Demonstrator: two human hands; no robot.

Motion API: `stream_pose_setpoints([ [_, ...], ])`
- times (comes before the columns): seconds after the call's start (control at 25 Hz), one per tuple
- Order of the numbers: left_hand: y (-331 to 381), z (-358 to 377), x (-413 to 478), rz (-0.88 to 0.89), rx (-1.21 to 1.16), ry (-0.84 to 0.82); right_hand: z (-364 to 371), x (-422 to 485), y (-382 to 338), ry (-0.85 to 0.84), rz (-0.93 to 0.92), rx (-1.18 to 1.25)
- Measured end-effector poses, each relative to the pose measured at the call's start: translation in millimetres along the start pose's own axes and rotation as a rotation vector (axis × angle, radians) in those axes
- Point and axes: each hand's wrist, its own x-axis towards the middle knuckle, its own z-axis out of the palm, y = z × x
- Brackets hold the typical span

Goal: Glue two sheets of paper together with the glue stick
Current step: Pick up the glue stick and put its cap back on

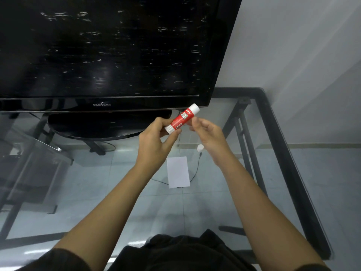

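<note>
A red glue stick (181,119) with white ends is held up above the glass table, tilted with its upper end to the right. My left hand (156,141) grips its lower half between thumb and fingers. Just to the right, my right hand (207,133) has loosely curled fingers whose tips are right beside the stick's red body, with nothing held in them. Below the hands, a white rectangle of paper (178,172) lies flat on the glass. I cannot tell whether it is one sheet or two stacked. A small white round cap-like piece (200,148) rests on the glass near my right wrist.
A large black television (109,55) on an oval base (101,126) fills the back of the glass table (259,118). The table's black metal frame (283,153) runs along the right. A thin black cable (196,171) shows beside the paper. A pale wall stands at the right.
</note>
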Motion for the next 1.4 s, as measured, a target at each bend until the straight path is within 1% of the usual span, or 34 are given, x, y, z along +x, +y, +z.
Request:
stream_pose_setpoints([
  [0.04, -2, 0, 1, -0.015, -0.017, 0.015, -6, 6, 9, 0.02, 0.007, -0.067],
  [0.08, -2, -1, 2, -0.016, -0.029, 0.024, -14, 13, 21, 0.089, 0.012, -0.152],
  [0.12, -3, -2, 4, -0.018, -0.036, 0.023, -21, 23, 37, 0.167, 0.018, -0.262],
  [0.16, -2, -2, 5, -0.024, -0.04, 0.017, -26, 32, 54, 0.209, 0.02, -0.424],
  [0.2, -2, -3, 6, -0.033, -0.039, 0.012, -29, 39, 70, 0.199, 0.008, -0.614],
  [0.24, -2, -3, 6, -0.04, -0.031, 0.01, -30, 46, 85, 0.145, -0.01, -0.774],
  [0.28, -3, -3, 6, -0.042, -0.015, 0.013, -29, 52, 99, 0.083, -0.024, -0.871],
  [0.4, -9, -7, 3, -0.026, 0.02, 0.017, -22, 61, 125, -0.055, -0.035, -1.044],
  [0.48, -11, -9, 2, -0.018, 0.026, 0.015, -18, 63, 129, -0.056, -0.077, -1.156],
  [0.52, -13, -10, 1, -0.019, 0.03, 0.011, -16, 63, 125, -0.001, -0.115, -1.101],
  [0.56, -14, -10, 2, -0.022, 0.035, 0.009, -14, 62, 115, 0.094, -0.126, -0.936],
  [0.6, -16, -10, 2, -0.025, 0.039, 0.006, -12, 60, 101, 0.19, -0.107, -0.69],
  [0.64, -17, -9, 4, -0.027, 0.039, 0.004, -12, 57, 86, 0.244, -0.071, -0.406],
  [0.68, -19, -8, 5, -0.029, 0.033, 0.001, -12, 53, 68, 0.251, -0.038, -0.131],
  [0.72, -20, -5, 6, -0.032, 0.023, -0.005, -11, 46, 52, 0.236, -0.014, 0.076],
  [0.76, -19, -1, 6, -0.035, 0.011, -0.015, -11, 38, 40, 0.214, -0.005, 0.199],
  [0.8, -18, 4, 5, -0.03, 0.001, -0.027, -12, 31, 33, 0.201, -0.01, 0.254],
  [0.92, -12, 13, 3, 0.032, 0.013, -0.074, -18, 11, 18, 0.184, -0.079, 0.27],
  [1.0, -9, 11, 5, 0.095, 0.036, -0.122, -29, 5, 13, 0.178, -0.142, 0.192],
  [1.08, -6, 5, 9, 0.158, 0.035, -0.161, -42, 2, 4, 0.13, -0.188, 0.102],
  [1.24, -3, -7, 18, 0.238, 0.043, -0.159, -51, -2, -9, 0.061, -0.248, -0.009],
  [1.4, -5, -10, 19, 0.25, 0.061, -0.136, -44, -4, -12, 0.079, -0.259, -0.023],
])
